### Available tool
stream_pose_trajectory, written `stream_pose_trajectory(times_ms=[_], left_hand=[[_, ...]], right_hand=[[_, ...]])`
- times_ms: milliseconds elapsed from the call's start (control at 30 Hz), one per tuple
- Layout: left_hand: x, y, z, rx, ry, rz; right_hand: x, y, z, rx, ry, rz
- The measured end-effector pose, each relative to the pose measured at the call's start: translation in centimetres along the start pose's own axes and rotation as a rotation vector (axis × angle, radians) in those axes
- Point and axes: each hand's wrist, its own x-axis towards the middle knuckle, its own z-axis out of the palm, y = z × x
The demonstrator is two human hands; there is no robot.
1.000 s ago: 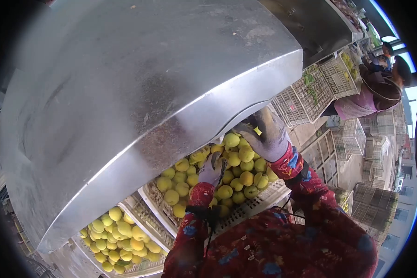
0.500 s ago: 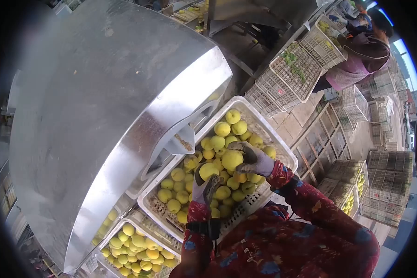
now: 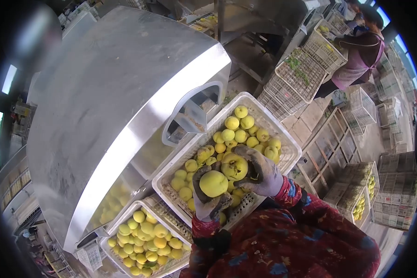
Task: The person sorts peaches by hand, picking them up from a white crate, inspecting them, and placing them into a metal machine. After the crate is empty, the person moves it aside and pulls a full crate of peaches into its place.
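Observation:
Both hands wear dirty grey gloves and are above a white crate (image 3: 282, 121) of yellow-green fruit. My left hand (image 3: 203, 200) is wrapped round a smooth yellow-green fruit (image 3: 213, 184). Just right of it, my right hand (image 3: 264, 175) grips another fruit (image 3: 234, 167), which has a dark, damaged patch facing up. The two held fruits are side by side, very close together. Loose fruit (image 3: 240, 135) lies in the crate beneath and beyond the hands.
A large metal machine (image 3: 111, 78) with a chute (image 3: 193, 116) borders the crate on the left. A second fruit crate (image 3: 146, 241) is at lower left. Stacked crates (image 3: 301, 74) stand beyond, near another person (image 3: 361, 51). More crates (image 3: 396, 185) are at right.
Both hands and their fruits have come closer to the camera. The right fruit now shows a dark patch. The view has shifted, and the other person appears more upright.

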Motion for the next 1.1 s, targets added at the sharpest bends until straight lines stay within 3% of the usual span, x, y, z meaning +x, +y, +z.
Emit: stream_pose_trajectory(times_ms=[133, 200, 233, 300, 333, 400, 500, 567, 633, 733, 833, 900, 933, 1000, 1100], left_hand=[[-0.9, 0.6, -2.5, 0.035, 0.021, 0.078], [-1.2, 1.1, -3.5, 0.04, 0.031, 0.107], [-1.4, 1.8, -3.0, 0.002, 0.033, 0.106], [-1.4, 2.8, -2.1, 0.013, 0.08, 0.139], [-1.0, 2.7, -1.4, 0.058, 0.124, 0.177], [-0.3, 3.3, -0.3, 0.094, 0.166, 0.23], [0.9, 3.2, 1.3, 0.065, 0.173, 0.248], [1.6, 3.0, 2.8, -0.019, 0.18, 0.245], [2.6, 2.2, 3.6, -0.027, 0.122, 0.236], [3.6, 0.7, 4.7, -0.053, 0.144, 0.248], [3.8, 0.4, 4.6, 0.227, -0.055, 0.049], [4.3, -2.1, 6.7, -0.112, 0.092, -0.025], [4.3, -3.3, 7.7, -0.061, -0.025, -0.056], [4.3, -6.0, 8.8, 0.008, -0.237, -0.058], [3.7, -11.0, 10.7, 0.24, -0.432, -0.178]], right_hand=[[2.3, -1.0, 2.0, 0.009, 0.142, 0.069], [6.0, 0.8, 4.0, -0.094, 0.243, -0.033], [8.5, 2.1, 5.2, -0.179, 0.245, -0.082], [14.1, 4.0, 8.1, -0.294, 0.049, 0.162], [17.0, 6.6, 10.1, -0.38, 0.129, 0.076], [18.3, 4.8, 9.0, -0.3, 0.051, 0.157], [15.9, 4.5, 5.5, -0.139, 0.137, -0.035], [12.2, 1.5, 1.8, 0.247, -0.055, 0.062], [9.8, 0.3, -0.6, 0.01, -0.165, -0.342], [6.3, 1.6, 0.2, -0.002, -0.097, -0.328], [2.7, 1.5, 0.3, -0.14, -0.002, -0.146], [0.7, 2.1, 1.6, -0.226, 0.097, 0.008], [-0.3, 2.9, 2.5, -0.228, 0.248, -0.022], [-1.9, 3.9, 3.6, -0.266, 0.312, 0.11], [-5.1, 4.6, 3.6, -0.434, 0.399, 0.097]])
